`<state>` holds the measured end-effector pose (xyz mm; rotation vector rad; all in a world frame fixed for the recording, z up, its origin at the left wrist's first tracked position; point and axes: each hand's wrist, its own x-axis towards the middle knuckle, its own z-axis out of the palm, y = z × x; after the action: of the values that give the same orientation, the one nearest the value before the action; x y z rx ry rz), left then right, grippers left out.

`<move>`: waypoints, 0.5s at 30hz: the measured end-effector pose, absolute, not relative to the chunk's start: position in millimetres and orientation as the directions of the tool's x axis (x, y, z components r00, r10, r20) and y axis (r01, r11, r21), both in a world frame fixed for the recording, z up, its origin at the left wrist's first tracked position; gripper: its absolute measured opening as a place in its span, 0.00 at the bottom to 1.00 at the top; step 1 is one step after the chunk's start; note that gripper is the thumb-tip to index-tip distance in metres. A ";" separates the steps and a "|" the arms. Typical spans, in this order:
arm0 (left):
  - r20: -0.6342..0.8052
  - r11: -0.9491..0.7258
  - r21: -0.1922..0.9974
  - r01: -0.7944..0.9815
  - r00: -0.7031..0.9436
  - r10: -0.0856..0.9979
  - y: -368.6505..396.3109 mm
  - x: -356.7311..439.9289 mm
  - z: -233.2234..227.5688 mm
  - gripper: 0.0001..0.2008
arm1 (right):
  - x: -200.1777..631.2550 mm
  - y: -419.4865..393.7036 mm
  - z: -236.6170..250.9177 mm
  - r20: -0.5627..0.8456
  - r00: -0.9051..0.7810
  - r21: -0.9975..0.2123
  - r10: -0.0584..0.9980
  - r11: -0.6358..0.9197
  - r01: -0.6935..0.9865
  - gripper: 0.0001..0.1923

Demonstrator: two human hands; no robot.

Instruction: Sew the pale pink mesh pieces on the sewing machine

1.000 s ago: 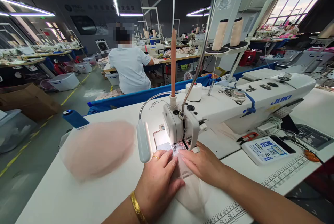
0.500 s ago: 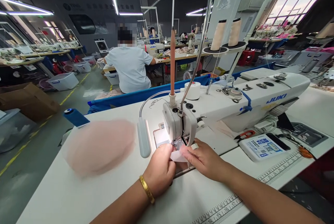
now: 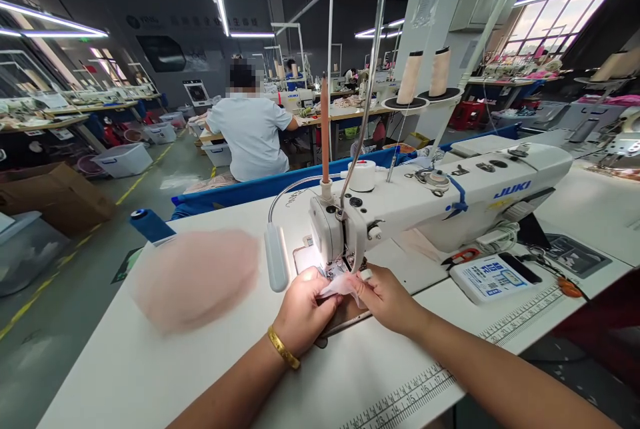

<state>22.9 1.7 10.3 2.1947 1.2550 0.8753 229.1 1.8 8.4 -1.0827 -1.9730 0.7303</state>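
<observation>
A small piece of sheer pale pink fabric [image 3: 345, 286] stretches between my two hands, just in front of the needle area of a white sewing machine [image 3: 327, 232]. My left hand [image 3: 303, 306], with a gold bangle at the wrist, pinches its left end between thumb and fingers. On the other side my right hand [image 3: 387, 296] grips the right end, thumb on top. The presser foot is partly hidden behind the fabric and fingers. Left of the machine, a heap of sheer pink fabric [image 3: 200, 282] lies on the white table [image 3: 125, 376].
A grey lamp [image 3: 277, 266] on a bendable neck stands beside the needle. Red-handled snips [image 3: 463, 256] and a white box [image 3: 493, 279] lie at right. Printed rulers [image 3: 405, 402] run along the front edge. Thread cones [image 3: 410, 79] stand behind. A person [image 3: 250, 132] sits ahead, facing away.
Both hands have drawn slightly back from the needle. More of the fabric shows between them, now pulled and folded upward. The camera view has shifted a little.
</observation>
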 end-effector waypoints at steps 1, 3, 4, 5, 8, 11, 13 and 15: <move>0.337 -0.518 0.646 0.560 0.400 0.852 -0.1 21.9 10.0 0.11 | 231.1 1.2 9.2 0.368 -0.389 -0.709 0.845 0.525 0.470 0.24; 0.422 -0.621 0.570 0.539 0.456 0.783 -6.3 19.4 7.7 0.14 | 236.6 -0.6 12.5 0.391 -0.539 -0.566 0.746 0.657 0.498 0.26; 0.462 -0.668 0.514 0.538 0.483 0.744 -10.5 18.2 6.1 0.13 | 239.7 -2.0 15.0 0.373 -0.627 -0.500 0.684 0.718 0.485 0.25; 0.493 -0.706 0.458 0.541 0.506 0.707 -15.2 17.2 4.6 0.13 | 242.7 -3.6 18.0 0.337 -0.703 -0.451 0.626 0.763 0.462 0.23; 0.526 -0.756 0.346 0.556 0.552 0.647 -28.9 15.4 2.0 0.11 | 249.1 -8.7 28.2 0.230 -0.796 -0.395 0.560 0.801 0.450 0.17; 0.534 -0.784 0.316 0.534 0.583 0.612 -35.0 15.0 2.0 0.12 | 251.1 -11.0 34.6 0.212 -0.792 -0.380 0.573 0.795 0.473 0.13; 0.544 -0.796 0.309 0.521 0.590 0.597 -34.6 14.9 1.9 0.12 | 251.1 -10.7 35.4 0.223 -0.783 -0.385 0.581 0.790 0.476 0.12; 0.550 -0.798 0.299 0.524 0.589 0.592 -32.4 14.7 1.2 0.13 | 251.0 -9.7 34.2 0.230 -0.774 -0.390 0.590 0.785 0.482 0.12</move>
<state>14.7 -32.4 1.2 2.7054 0.9534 0.9962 251.0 -9.7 34.2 -0.8188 -2.6356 0.4440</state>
